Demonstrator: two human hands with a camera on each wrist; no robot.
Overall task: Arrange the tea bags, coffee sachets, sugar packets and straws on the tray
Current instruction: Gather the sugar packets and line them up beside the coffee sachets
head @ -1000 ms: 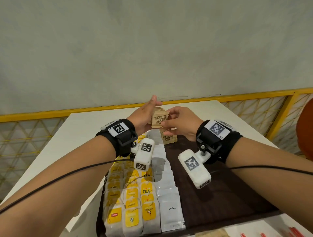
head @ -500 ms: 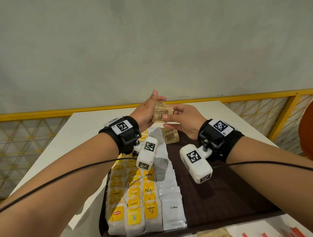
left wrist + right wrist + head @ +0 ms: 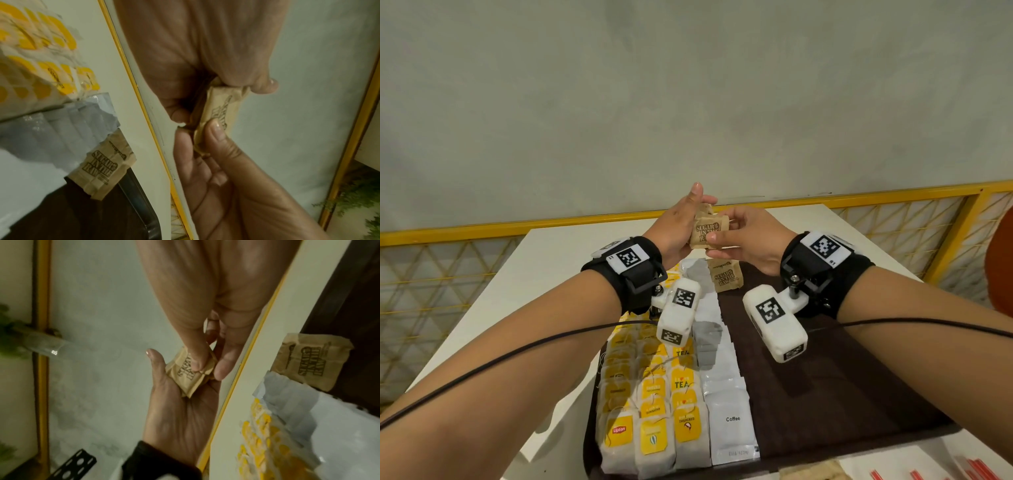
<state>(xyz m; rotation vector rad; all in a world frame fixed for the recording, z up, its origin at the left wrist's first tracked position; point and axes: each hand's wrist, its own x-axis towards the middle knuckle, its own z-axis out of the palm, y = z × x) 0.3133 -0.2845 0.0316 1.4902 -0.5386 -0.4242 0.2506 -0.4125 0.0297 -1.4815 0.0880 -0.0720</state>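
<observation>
Above the far end of the tray (image 3: 859, 394), your left hand (image 3: 674, 229) and right hand (image 3: 750, 240) both pinch a small stack of sugar packets (image 3: 707, 231): light, crumpling paper, prone to fanning apart; take it by the flat faces, thumb opposing fingers (image 3: 216, 131).

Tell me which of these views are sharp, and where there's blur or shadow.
Head view: sharp, evenly lit; wrist cameras shade the coffee sachets; railing bows. Left wrist view: dim; tea bags smeared, tray sugar packet legible. Right wrist view: soft, grainy; held sugar packets readable.
</observation>
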